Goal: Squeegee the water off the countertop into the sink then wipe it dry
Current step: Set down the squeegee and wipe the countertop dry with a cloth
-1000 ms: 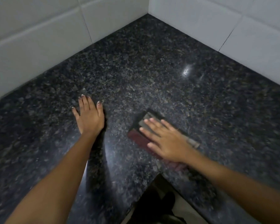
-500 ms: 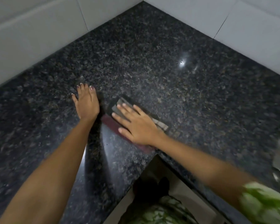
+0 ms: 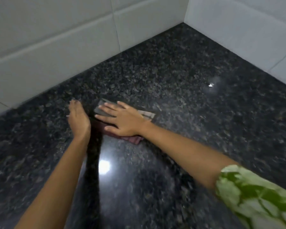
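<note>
A folded cloth (image 3: 148,114), grey-checked with a dark red edge, lies flat on the dark speckled granite countertop (image 3: 180,76). My right hand (image 3: 124,120) presses palm-down on the cloth with fingers spread, covering most of it. My left hand (image 3: 78,119) rests flat on the bare stone just left of the cloth, fingers pointing toward the wall, nearly touching the right hand's fingertips. No squeegee and no sink are in view.
White tiled walls (image 3: 56,47) meet in a corner at the back right and bound the counter on two sides. A bright lamp reflection (image 3: 104,166) shines on the stone between my forearms. A green patterned sleeve (image 3: 254,195) shows at the lower right.
My right hand slid the cloth leftward and away from me until it sits beside my left hand. The view shifted, so the counter's front edge and the sink's rim dropped out of sight.
</note>
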